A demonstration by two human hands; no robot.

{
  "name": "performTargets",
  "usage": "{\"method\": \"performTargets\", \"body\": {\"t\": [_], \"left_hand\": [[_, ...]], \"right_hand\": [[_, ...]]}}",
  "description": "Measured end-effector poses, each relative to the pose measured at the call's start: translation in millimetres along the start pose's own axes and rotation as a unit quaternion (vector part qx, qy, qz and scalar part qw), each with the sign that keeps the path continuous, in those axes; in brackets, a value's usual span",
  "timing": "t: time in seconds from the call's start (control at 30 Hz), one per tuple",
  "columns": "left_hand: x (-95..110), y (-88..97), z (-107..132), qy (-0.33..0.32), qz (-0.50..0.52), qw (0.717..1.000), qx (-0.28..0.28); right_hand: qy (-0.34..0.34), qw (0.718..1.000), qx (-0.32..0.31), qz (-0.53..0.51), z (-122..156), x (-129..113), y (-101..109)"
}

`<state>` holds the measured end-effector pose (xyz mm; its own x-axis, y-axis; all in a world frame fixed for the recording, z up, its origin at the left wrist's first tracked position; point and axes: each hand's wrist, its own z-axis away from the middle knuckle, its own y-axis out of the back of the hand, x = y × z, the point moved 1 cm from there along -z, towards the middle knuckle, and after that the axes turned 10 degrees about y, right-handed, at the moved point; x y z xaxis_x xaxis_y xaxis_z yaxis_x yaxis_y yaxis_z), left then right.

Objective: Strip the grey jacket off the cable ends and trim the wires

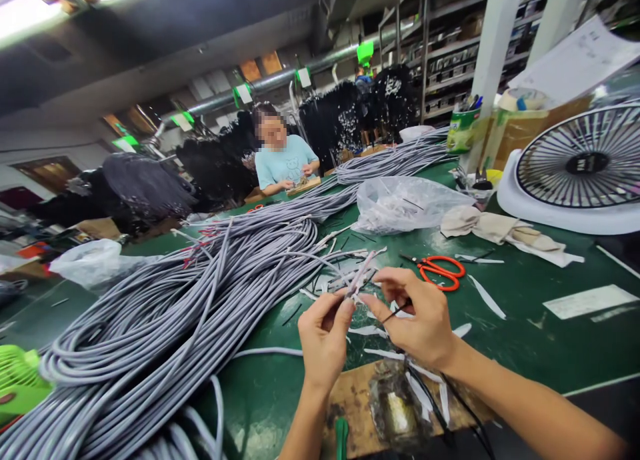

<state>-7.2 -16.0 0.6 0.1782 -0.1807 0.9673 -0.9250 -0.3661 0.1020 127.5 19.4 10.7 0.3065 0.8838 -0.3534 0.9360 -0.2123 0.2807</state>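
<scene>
My left hand (324, 337) pinches the stripped end of a grey cable between thumb and forefinger. Pale, thin inner wires (364, 272) fan out above its fingertips. My right hand (423, 317) is close beside it, fingers curled, with a thin black strip (395, 312) held in them; its thumb tip almost meets the wires. Below the hands lies a wooden board (350, 397) bearing a dark, grimy block with a yellowish metal face (400, 410). White scraps and short black pieces are scattered around the hands.
A large bundle of grey cables (165, 320) covers the left of the green table (520, 340). Orange-handled scissors (443, 273), a plastic bag of small parts (400, 207), cloth gloves (505, 230) and a fan (585, 163) stand to the right. A co-worker (285, 157) sits across.
</scene>
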Motion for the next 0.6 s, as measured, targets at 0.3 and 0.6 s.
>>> {"method": "performTargets", "body": {"t": [0.3,0.6], "left_hand": [[-3.9,-7.0,0.7,0.118,0.117,0.983,-0.08],[-3.7,-9.3,5.0,0.069,-0.013,0.997,-0.026]], "right_hand": [[-0.198,0.958,-0.056,-0.199,-1.4,10.5,-8.3],[-0.073,0.992,-0.082,-0.067,4.6,13.9,-10.0]]}}
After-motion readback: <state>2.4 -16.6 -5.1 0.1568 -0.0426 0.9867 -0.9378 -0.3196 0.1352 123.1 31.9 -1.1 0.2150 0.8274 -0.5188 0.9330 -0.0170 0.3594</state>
